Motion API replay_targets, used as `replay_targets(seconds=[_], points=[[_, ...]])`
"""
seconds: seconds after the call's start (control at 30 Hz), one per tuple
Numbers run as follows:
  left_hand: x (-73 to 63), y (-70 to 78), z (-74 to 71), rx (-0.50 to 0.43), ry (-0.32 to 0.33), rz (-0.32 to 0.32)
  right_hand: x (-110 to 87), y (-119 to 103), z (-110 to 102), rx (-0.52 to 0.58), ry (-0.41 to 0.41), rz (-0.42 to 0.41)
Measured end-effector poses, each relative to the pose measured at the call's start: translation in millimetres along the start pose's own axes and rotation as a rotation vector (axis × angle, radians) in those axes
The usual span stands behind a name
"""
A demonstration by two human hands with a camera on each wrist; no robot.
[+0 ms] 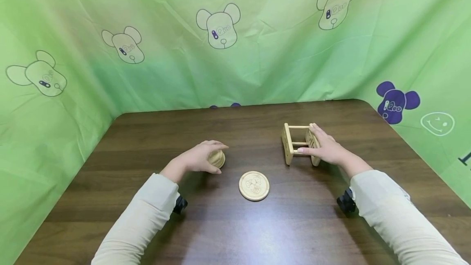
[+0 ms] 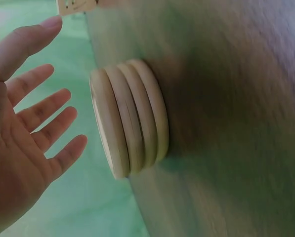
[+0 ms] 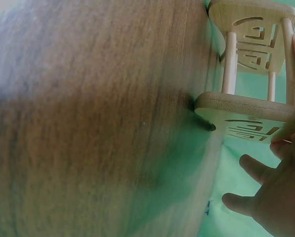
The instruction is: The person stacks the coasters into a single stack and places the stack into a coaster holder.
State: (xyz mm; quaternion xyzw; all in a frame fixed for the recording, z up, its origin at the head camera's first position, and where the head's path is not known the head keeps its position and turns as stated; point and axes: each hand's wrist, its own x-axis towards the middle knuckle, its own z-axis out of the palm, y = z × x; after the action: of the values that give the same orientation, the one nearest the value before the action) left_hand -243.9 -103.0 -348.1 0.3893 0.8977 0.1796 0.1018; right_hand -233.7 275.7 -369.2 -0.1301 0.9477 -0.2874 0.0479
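My left hand [image 1: 198, 158] is held over a stack of round wooden coasters [image 1: 218, 159], thumb and fingers spread. In the left wrist view the open palm [image 2: 19, 138] faces several stacked coasters [image 2: 131, 121], with a gap between fingers and stack. On the right, a small wooden coaster rack [image 1: 288, 146] has two slotted side panels joined by rods. My right hand [image 1: 329, 149] holds its right panel, thumb over the near rod and a finger at the panel's top edge. The right wrist view shows the lower fingers spread beside the rack [image 3: 251, 104].
A single round coaster [image 1: 254, 186] with a carved leaf pattern lies flat on the dark wooden table [image 1: 220, 232], between my hands and nearer to me. Behind and beside the table hangs a green curtain [image 1: 265, 68] printed with cartoon bear heads.
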Motion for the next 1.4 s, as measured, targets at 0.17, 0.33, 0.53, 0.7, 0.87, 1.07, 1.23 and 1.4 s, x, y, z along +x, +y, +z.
replay_targets(seconds=[0.17, 0.33, 0.53, 0.7, 0.87, 1.07, 1.23, 1.4], points=[[4.6, 9.6, 5.5, 0.039, -0.015, 0.045, 0.1, 1, 0, 0.006, 0.003, 0.002], [8.9, 19.1, 10.9, 0.050, -0.028, 0.098, 0.6, 2, 1, 0.009, 0.009, -0.002], [14.1, 30.2, 17.8, 0.047, -0.053, 0.151, 0.4, 3, 2, 0.011, 0.016, -0.007], [17.9, 37.3, 23.1, 0.071, -0.073, 0.165, 0.7, 3, 2, 0.005, 0.022, -0.015], [20.7, 43.0, 28.0, 0.073, -0.095, 0.166, 0.8, 3, 2, 0.005, 0.021, -0.019], [25.3, 47.5, 35.9, 0.107, -0.119, 0.198, 0.3, 2, 2, 0.010, 0.018, -0.013], [28.6, 51.9, 42.0, 0.119, -0.130, 0.207, 0.1, 2, 1, 0.015, 0.013, -0.011], [31.9, 54.8, 47.4, 0.133, -0.141, 0.191, 0.1, 1, 1, 0.018, 0.012, -0.007]])
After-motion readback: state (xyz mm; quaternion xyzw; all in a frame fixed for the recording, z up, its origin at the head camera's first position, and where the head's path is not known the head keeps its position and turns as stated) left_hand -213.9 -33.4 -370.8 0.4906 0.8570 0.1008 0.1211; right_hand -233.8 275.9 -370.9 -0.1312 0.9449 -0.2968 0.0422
